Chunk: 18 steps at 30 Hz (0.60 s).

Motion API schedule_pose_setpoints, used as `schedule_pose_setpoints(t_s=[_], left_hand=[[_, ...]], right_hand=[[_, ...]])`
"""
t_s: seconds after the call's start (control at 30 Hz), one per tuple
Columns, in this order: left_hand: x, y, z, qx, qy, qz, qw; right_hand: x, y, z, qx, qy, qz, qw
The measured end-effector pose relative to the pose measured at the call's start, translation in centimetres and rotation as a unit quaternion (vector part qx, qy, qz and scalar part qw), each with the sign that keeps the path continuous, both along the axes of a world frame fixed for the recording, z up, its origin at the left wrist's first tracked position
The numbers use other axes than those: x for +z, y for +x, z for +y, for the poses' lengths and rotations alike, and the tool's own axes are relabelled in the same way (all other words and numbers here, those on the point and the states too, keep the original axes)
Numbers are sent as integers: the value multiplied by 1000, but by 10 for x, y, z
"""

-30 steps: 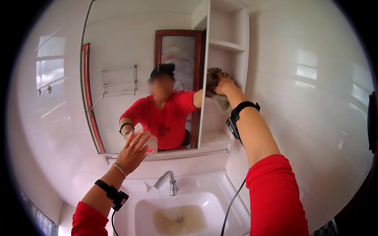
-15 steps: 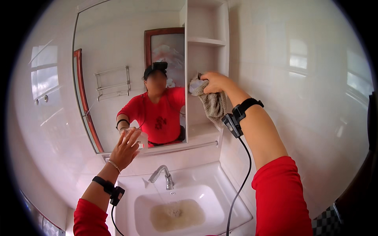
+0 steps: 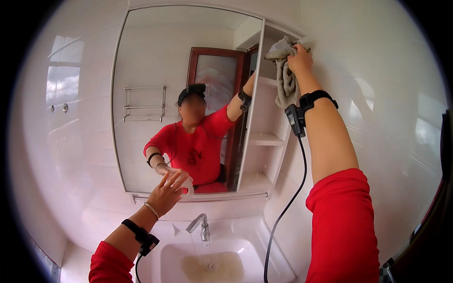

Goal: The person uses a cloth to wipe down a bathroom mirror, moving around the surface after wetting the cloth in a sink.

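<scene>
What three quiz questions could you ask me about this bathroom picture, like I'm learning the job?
1. Which hand holds the cloth?
2. True or false: there is brownish water in the sink.
3. What stands at the back of the sink? A) soap bottle B) faucet C) flowerpot

Key: 1. The right hand. 2. True. 3. B.

I am in a bathroom before a glossy white rectangular washbasin [image 3: 257, 228]; at its back rises a curved chrome tap [image 3: 204, 228]; above it hangs a tall silver-framed mirror [image 3: 155, 56].
</scene>
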<state>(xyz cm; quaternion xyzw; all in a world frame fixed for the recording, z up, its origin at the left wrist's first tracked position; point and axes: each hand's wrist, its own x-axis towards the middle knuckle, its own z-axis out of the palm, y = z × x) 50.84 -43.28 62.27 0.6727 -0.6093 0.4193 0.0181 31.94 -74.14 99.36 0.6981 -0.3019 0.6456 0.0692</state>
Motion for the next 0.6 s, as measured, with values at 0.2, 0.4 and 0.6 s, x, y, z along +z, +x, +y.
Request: schedule_pose_setpoints(t_s=[0.2,0.4,0.6], left_hand=[[0,0,2,30,-4,-26,999],[-3,-1,3,51,-8,-49,997],[-2,1,0,36,-15,-18,999]], right_hand=[[-1,62,-24,46,-17,258,965],[28,84,-57,-150,105,443,877],[16,61,-43,-216,181,405,870]])
